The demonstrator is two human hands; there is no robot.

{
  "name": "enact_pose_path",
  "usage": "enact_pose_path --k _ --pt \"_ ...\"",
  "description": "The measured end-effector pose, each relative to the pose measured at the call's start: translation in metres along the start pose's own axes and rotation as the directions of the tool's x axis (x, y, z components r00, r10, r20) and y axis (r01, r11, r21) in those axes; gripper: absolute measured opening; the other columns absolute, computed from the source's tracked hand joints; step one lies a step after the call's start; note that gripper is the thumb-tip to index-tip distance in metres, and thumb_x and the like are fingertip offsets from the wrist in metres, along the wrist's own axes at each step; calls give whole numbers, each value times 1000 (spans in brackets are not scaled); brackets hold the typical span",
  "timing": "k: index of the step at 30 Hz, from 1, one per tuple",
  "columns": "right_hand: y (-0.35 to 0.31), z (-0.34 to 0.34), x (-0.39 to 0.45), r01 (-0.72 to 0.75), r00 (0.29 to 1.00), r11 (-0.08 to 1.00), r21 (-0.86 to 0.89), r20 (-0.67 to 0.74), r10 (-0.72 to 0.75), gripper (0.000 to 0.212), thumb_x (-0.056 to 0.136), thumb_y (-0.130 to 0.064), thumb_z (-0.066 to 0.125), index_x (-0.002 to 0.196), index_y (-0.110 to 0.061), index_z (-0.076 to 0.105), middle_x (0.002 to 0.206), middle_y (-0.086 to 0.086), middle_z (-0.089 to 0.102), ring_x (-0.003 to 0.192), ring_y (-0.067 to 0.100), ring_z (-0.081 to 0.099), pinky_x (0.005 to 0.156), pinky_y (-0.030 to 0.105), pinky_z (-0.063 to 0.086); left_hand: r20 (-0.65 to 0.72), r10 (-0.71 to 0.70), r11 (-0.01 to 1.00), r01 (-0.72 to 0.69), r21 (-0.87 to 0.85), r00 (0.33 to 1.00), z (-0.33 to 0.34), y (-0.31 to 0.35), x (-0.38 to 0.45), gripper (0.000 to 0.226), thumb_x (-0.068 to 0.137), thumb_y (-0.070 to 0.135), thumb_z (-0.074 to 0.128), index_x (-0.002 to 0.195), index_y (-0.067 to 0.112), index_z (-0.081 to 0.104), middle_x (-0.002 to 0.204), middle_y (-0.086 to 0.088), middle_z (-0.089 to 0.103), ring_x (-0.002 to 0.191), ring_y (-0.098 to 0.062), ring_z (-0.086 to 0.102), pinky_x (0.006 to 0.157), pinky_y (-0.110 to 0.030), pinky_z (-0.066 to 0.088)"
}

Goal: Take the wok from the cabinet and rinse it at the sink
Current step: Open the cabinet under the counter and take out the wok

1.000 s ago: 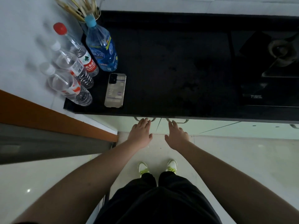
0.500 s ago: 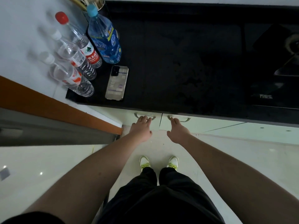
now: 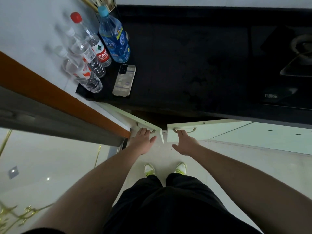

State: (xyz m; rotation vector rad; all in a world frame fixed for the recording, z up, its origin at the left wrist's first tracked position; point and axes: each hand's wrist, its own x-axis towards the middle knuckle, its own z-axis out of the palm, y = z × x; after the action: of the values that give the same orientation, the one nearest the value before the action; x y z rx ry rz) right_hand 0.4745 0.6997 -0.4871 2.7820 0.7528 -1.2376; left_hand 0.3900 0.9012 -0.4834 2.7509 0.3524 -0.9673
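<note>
Viewpoint: looking straight down from a head camera at a person standing before a dark kitchen tabletop [image 3: 185, 65], both bare arms reaching forward.
Left hand: the left hand [image 3: 141, 142] is hooking its fingers over the handle of the left cabinet door [image 3: 146, 123], thumb sticking out to the side.
Right hand: the right hand [image 3: 184, 143] is curling its fingers over the handle of the right cabinet door [image 3: 211, 128], thumb hanging free below.
Cabinet: both pale doors are standing ajar under the tabletop edge, with a dark gap [image 3: 152, 117] showing between and behind them.
Wok: not visible; the cabinet interior is too dark to tell what is sitting inside.
In the way: the two half-open doors are standing between the person and the cabinet opening; an orange-brown door frame [image 3: 67, 102] is sitting just beside the left door.
On the tabletop, left: three clear water bottles [image 3: 84, 65] and one blue bottle [image 3: 114, 43] are standing together in the corner, with a phone [image 3: 124, 80] lying face down just beside them and a holder of chopsticks [image 3: 99, 4] behind.
On the tabletop, right: a gas hob [image 3: 287, 65] is sitting at the far right edge.
Floor: pale tiles [image 3: 253, 166], with the person's white and yellow shoes [image 3: 149, 169] and black trousers [image 3: 177, 208] below the hands.
</note>
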Motion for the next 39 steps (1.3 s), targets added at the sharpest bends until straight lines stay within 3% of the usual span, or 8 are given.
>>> enact_pose_path --k 4,13,16,20,24,29,35,39 --pt "3 25 -23 -13 999 999 52 -48 15 77 93 -58 40 150 -13 17 154 2 20 111 29 59 82 41 52 31 70 987 -73 140 997 -5 1 -12 65 100 20 39 155 22 3 157 -15 15 146 -33 10 113 -48 28" --pt "-11 69 -81 -250 956 943 221 -99 276 72 94 -65 18 148 -18 28 151 -2 29 109 23 61 78 37 54 -53 48 999 -47 12 997 27 -35 -36 89 90 23 62 151 26 -2 151 -18 29 138 -40 25 103 -59 37" --pt "-15 89 -100 -366 881 872 326 -182 437 88 85 -78 9 139 -16 40 141 -3 42 104 24 62 80 41 54 -70 26 1000 -27 -8 997 37 -43 -57 59 100 31 43 152 24 14 148 -17 34 138 -35 29 107 -50 36" --pt "-18 111 -116 -431 787 756 492 -204 582 76 92 -68 10 131 -14 47 130 1 51 108 27 58 89 43 46 -76 32 998 -35 -43 997 44 -52 -61 54 97 47 31 143 19 34 131 -15 50 124 -30 42 96 -45 46" --pt "-13 117 -136 -477 666 652 589 -242 706 53 96 -45 32 134 -10 41 134 9 49 118 27 49 99 41 36 -172 -41 998 33 -50 984 37 -50 -56 102 76 81 -7 110 18 66 113 -9 60 95 -24 59 63 -32 49" --pt "24 139 -163 -457 759 868 194 -423 494 68 97 -18 32 154 -16 -4 162 1 -13 149 20 -10 118 36 -7 -185 -52 998 57 25 981 39 -41 -65 90 87 71 2 110 14 68 123 -13 57 105 -28 55 71 -36 49" --pt "78 163 -198 -449 863 861 -241 -366 347 61 97 -14 22 152 -1 0 161 11 -11 148 24 -14 110 39 -29 -151 -142 980 161 118 978 32 -17 -71 86 92 68 7 105 8 67 113 -14 60 96 -26 57 72 -36 44" --pt "107 168 -217 -425 894 860 -283 -282 349 60 98 -20 23 152 -1 7 161 15 -3 149 26 -10 101 38 -35 -191 -164 979 183 85 968 36 -12 -65 86 93 65 7 90 5 68 93 -15 60 79 -26 55 70 -36 48"
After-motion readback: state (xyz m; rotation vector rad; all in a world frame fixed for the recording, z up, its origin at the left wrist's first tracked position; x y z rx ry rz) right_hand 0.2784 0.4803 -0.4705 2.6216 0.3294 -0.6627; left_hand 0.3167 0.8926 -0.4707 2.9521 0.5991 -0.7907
